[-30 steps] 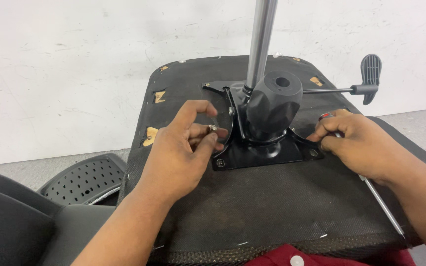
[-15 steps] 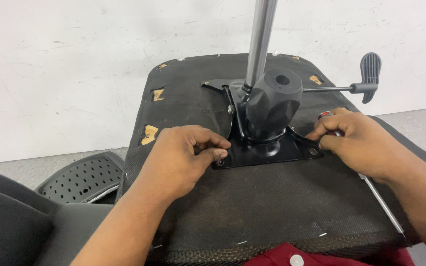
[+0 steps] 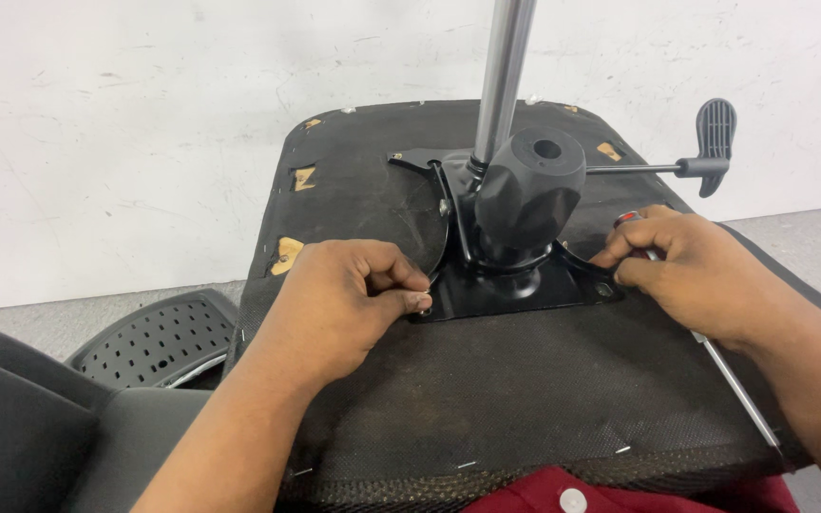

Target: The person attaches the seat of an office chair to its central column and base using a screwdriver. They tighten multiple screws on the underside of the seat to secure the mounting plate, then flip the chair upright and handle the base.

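The black steel mounting plate [image 3: 515, 293] of a chair tilt mechanism lies flat on the middle of an upturned black fabric-covered seat base [image 3: 486, 399], and everything else is best placed from that plate. At the plate's near-left corner the left hand [image 3: 349, 304] is curled, thumb and forefinger pinched together on a small silver bolt [image 3: 424, 306] that stands in the corner hole. At the near-right corner the right hand [image 3: 691, 271] is bent over the plate edge, its fingertips pressed together at the hole there; whether they grip a bolt I cannot tell, since the fingers cover it, though a red-tipped thing shows by the knuckles. Rising from the plate's centre is the rounded black mechanism housing [image 3: 527, 195], with a shiny chrome gas cylinder [image 3: 504, 76] standing upright out of it. To the plate's far right a thin metal lever with a black paddle handle [image 3: 715, 142] sticks out sideways. A long thin silver rod [image 3: 738, 389] lies on the seat base to the plate's near right, running under the right wrist. Left of the plate, beyond the seat edge, a black perforated plastic chair part [image 3: 149, 337] rests on the grey floor. The step in hand looks like starting the corner fasteners by finger; the next move would call for keeping each bolt upright in its hole while turning it, so the thread catches squarely, with the plate held from shifting.
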